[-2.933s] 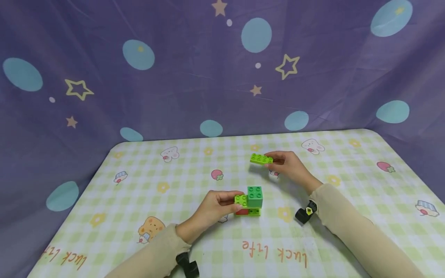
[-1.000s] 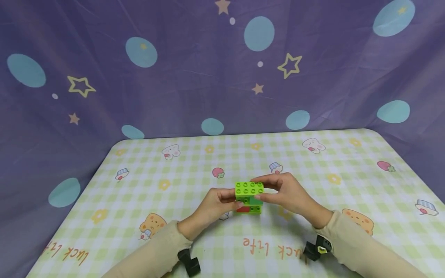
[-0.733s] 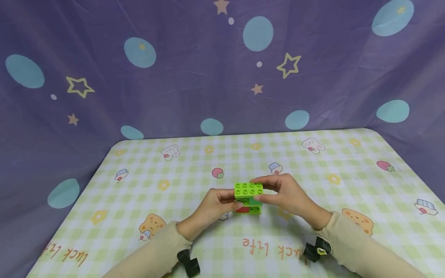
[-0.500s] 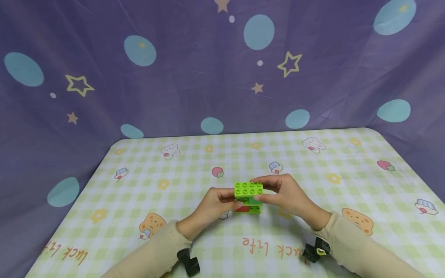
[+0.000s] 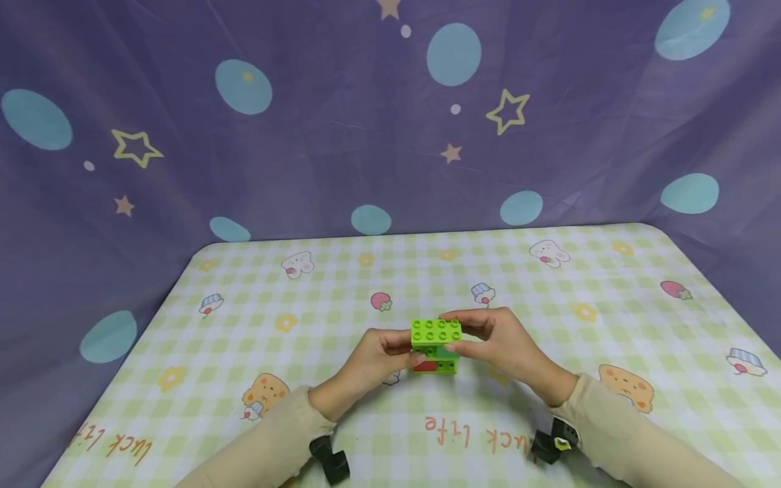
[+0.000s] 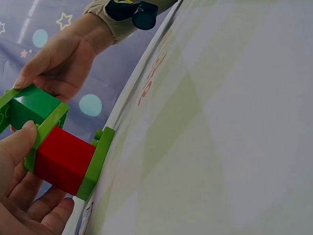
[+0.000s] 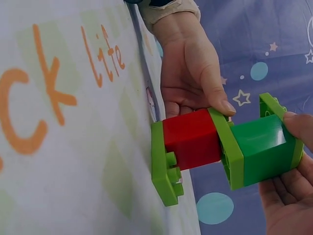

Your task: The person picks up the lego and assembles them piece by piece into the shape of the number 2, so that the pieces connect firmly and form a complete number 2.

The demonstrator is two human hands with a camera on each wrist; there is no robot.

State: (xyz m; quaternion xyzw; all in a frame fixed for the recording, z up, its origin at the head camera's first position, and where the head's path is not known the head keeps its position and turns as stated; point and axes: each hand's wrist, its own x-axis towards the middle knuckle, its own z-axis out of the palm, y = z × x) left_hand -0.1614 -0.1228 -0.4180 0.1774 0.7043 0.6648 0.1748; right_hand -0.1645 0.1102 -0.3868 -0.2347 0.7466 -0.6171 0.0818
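A small tower of toy building blocks stands on the table between both hands. Its lowest piece is a flat lime-green block (image 7: 163,164), with a red block (image 6: 66,159) on one end. Above that lies a middle lime-green block (image 7: 232,149), then a dark green block (image 7: 266,147) at the opposite end. The top lime-green block (image 5: 436,332) spans over it, studs up. My left hand (image 5: 369,362) pinches the tower from the left, thumb on the middle block's edge. From the right, my right hand (image 5: 503,342) pinches the top block at its right end, thumb in front, fingers behind.
A checked, cartoon-printed cloth (image 5: 293,352) covers the table, whose far edge meets a purple curtain (image 5: 329,135) with stars and blue spots. Black wrist devices (image 5: 329,461) are strapped below both sleeves.
My right hand has brought the flat lime-green block from the back of the table down onto the tower's dark green block. Over the last second both hands stay almost still.
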